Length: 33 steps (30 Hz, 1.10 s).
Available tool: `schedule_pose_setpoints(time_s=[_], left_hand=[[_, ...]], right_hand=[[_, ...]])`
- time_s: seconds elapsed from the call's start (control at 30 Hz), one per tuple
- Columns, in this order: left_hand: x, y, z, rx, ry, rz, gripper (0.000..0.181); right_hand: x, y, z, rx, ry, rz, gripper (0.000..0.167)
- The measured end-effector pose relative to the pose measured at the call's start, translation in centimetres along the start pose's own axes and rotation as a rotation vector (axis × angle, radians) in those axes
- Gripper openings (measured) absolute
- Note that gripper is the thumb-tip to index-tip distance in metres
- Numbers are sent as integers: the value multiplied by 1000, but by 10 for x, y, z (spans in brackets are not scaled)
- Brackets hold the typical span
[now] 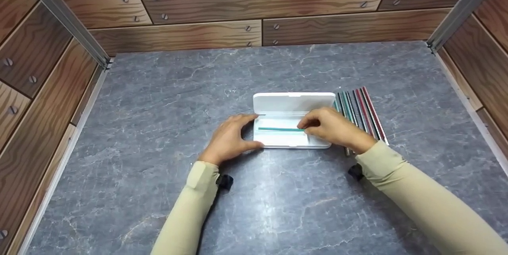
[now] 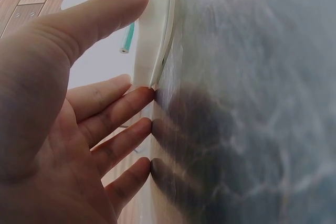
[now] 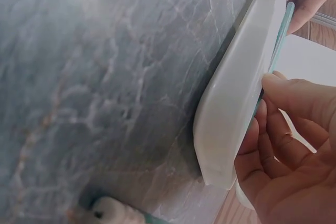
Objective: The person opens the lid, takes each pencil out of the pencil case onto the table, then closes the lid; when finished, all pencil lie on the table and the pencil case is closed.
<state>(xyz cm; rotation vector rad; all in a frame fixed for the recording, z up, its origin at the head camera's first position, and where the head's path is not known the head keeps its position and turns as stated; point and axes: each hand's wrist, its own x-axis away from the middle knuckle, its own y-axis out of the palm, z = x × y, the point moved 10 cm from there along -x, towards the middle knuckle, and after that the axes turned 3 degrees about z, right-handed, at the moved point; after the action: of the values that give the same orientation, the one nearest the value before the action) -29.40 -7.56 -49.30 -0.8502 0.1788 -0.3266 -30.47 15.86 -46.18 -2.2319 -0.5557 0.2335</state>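
Note:
A white pencil case [image 1: 279, 140] lies on the table with its lid [image 1: 293, 102] raised at the back. My right hand [image 1: 333, 128] reaches over the case's right part and pinches a teal pencil [image 1: 278, 129] between thumb and fingers. The pencil runs lengthwise over the case; its bare end [image 2: 126, 43] shows in the left wrist view. At the case's left side is my left hand [image 1: 230, 138], thumb at the near corner and index finger near the far one. Its other fingers are nearly straight, their tips near the tabletop in the left wrist view.
Several pencils [image 1: 367, 108] in teal, black, red and grey lie side by side right of the case, partly under my right forearm. The marbled grey table [image 1: 178, 88] is bounded by wood-patterned walls [image 1: 206, 2] at the back and sides.

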Motion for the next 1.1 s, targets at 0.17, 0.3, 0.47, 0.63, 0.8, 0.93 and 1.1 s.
schedule_pose_setpoints(time_s=[0.17,0.3,0.47,0.63,0.8,0.93,1.1], left_hand=[[-5,3,-7,4,46,23,89],[-2,-1,0,-4,38,20,88],[0,-4,5,-6,18,11,87],[0,-2,5,0,12,9,88],[0,-2,5,-5,8,2,87],[0,-2,3,-4,6,7,87],[1,-2,3,-3,1,6,86]], right_hand=[[-1,-3,-6,46,-50,15,19],[-1,-3,-6,52,-68,41,18],[0,-2,-4,36,-68,89,18],[3,-7,-4,-15,-76,147,18],[12,-18,-2,-102,-49,193,16],[22,-32,-1,-137,-36,240,18],[40,-59,8,-185,-21,339,19]])
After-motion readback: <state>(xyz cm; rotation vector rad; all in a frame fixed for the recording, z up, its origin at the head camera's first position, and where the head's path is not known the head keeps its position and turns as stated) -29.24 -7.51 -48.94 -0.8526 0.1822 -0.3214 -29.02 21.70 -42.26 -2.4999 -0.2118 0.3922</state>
